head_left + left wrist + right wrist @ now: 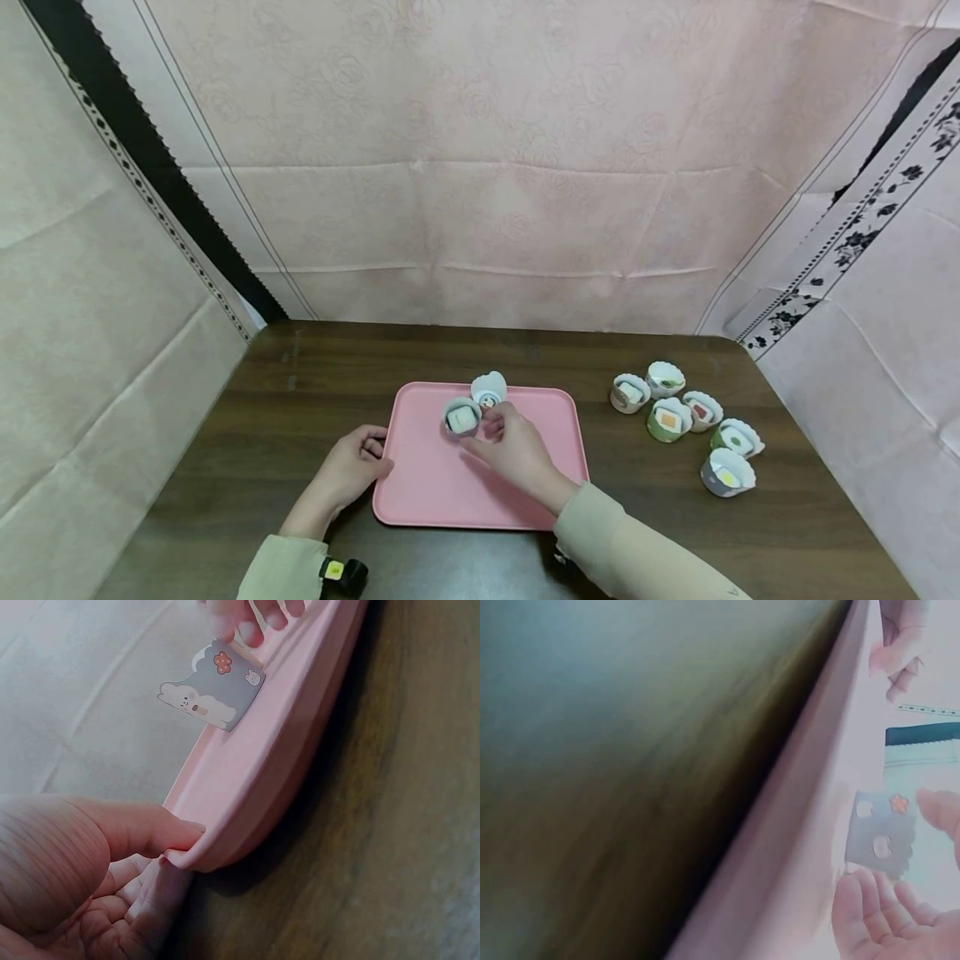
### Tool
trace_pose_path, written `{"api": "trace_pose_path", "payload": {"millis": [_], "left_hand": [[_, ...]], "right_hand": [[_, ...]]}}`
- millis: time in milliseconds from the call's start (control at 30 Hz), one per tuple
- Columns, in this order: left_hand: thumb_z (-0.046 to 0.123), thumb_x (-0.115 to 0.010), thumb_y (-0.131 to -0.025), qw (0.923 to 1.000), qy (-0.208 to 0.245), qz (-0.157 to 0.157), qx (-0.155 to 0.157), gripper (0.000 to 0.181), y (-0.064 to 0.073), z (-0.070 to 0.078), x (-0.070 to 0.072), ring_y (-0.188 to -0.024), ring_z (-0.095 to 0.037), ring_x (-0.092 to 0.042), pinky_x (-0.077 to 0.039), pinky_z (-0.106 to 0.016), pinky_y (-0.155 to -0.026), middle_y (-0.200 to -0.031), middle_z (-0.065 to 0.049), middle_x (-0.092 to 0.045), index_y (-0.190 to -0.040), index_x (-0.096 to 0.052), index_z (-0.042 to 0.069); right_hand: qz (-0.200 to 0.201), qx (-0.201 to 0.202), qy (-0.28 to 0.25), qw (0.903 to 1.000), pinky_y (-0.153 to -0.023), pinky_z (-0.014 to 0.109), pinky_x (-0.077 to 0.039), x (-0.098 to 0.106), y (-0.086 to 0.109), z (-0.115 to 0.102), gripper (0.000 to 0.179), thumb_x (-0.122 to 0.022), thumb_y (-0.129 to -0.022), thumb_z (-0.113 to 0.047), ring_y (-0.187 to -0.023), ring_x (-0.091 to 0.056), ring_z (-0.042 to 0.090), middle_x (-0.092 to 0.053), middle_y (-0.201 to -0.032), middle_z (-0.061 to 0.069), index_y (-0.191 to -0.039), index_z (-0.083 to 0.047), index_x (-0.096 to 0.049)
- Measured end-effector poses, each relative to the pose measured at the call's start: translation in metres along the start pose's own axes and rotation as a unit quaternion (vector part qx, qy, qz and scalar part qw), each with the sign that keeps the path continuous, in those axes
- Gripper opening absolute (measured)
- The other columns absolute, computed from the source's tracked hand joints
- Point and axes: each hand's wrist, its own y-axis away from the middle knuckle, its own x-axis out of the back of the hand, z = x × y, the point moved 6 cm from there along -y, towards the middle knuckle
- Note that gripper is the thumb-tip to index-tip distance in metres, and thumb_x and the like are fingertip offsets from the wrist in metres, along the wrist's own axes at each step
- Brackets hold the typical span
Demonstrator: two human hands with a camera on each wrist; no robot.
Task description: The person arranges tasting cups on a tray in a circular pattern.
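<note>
A pink rectangular tray (420,492) lies on the table. At its left edge my left hand (352,468) pinches the rim, thumb on top and fingers beneath. Two small paper cups with scalloped rims stand near the tray's far edge: a grey one (462,417) with a pale square piece inside, and a whitish one (489,388) behind it. Close beside both is my right hand (521,454), its thumb and fingers apart. In the left wrist view the grey cup (225,686) shows cartoon animal prints, and the right fingertips hover just past its rim.
Several more small cups (669,418) stand clustered to the right of the tray, some holding square pieces. The dark wooden table (322,367) is bounded by pale cloth (480,225) at the back and both sides.
</note>
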Motion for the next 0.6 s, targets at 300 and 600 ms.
{"api": "trace_pose_path", "payload": {"millis": [300,600], "left_hand": [[-0.001,-0.072,-0.08,1.0,0.0,-0.002,0.001,0.045,0.0,-0.001,-0.001,-0.073,-0.022,-0.054,-0.048,-0.031,-0.06,-0.09,-0.011,-0.055,-0.123,-0.057,0.002],[-0.002,-0.072,-0.079,1.0,0.007,-0.003,-0.001,0.046,0.002,0.002,0.001,-0.072,-0.022,-0.053,-0.048,-0.032,-0.06,-0.09,-0.011,-0.054,-0.122,-0.057,0.001]], "right_hand": [[0.026,0.004,0.041,0.9988,-0.079,0.036,-0.049,0.044,0.015,0.013,0.065,-0.082,-0.073,-0.045,-0.094,-0.06,0.02,-0.063,-0.107,0.005,-0.121,-0.007,-0.058],[0.058,-0.007,0.072,0.9957,-0.084,0.041,-0.049,0.103,0.034,0.043,0.074,-0.083,-0.069,-0.052,-0.1,-0.061,0.024,-0.063,-0.114,0.007,-0.125,-0.013,-0.055]]}}
